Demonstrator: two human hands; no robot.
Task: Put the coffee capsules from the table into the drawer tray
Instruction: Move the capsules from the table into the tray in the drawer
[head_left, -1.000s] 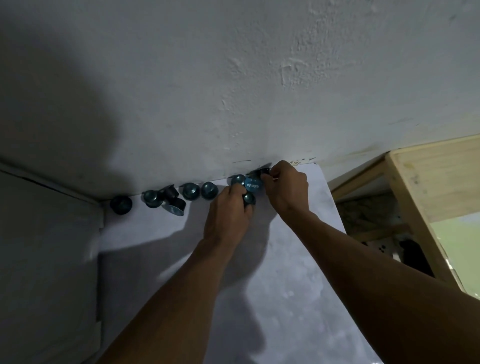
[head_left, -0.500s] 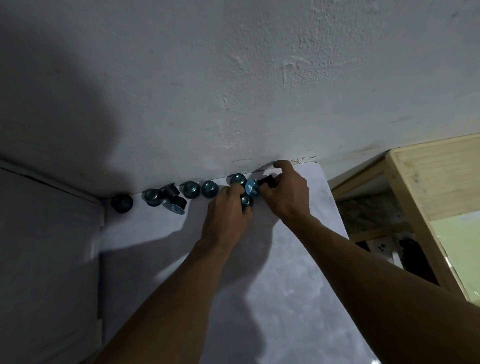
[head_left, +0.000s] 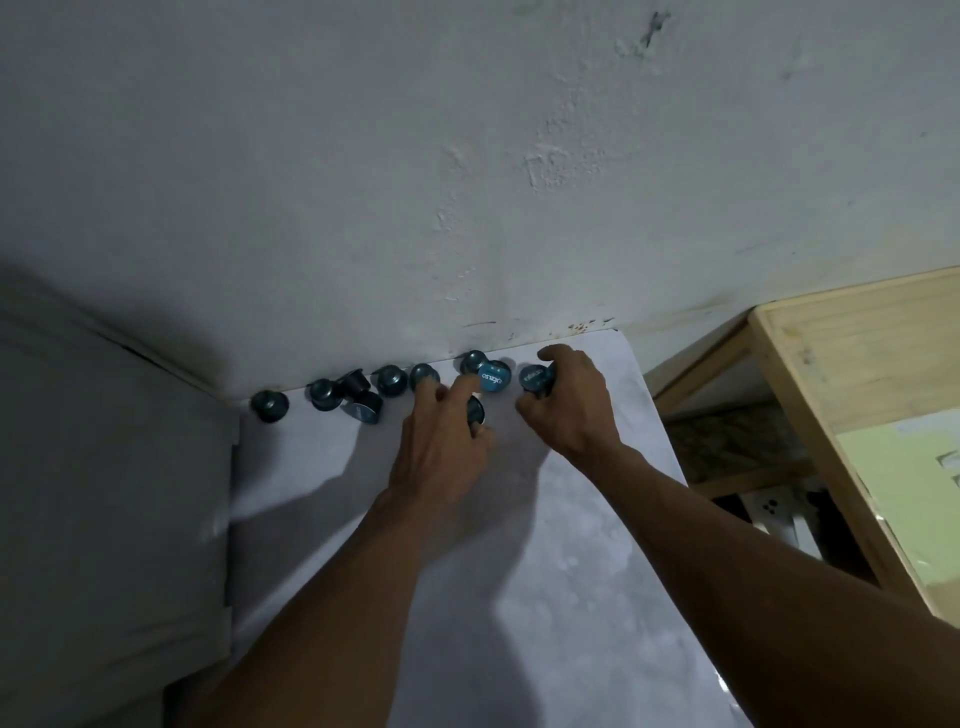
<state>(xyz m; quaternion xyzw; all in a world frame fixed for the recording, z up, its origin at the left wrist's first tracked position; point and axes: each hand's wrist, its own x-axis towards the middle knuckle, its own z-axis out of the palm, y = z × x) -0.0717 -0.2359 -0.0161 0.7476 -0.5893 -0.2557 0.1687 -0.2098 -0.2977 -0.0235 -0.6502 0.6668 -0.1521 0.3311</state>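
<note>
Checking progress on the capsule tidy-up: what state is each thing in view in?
Left hand: holds the dark capsule, forefinger stretched out.
Right hand: grips the labelled capsule, foil toward the camera.
Bright blue capsule: on the table, tipped, label showing, ungripped.
Leftmost capsule: standing dome up by the wall, free.
Fallen capsule: lying on its side, free.
</note>
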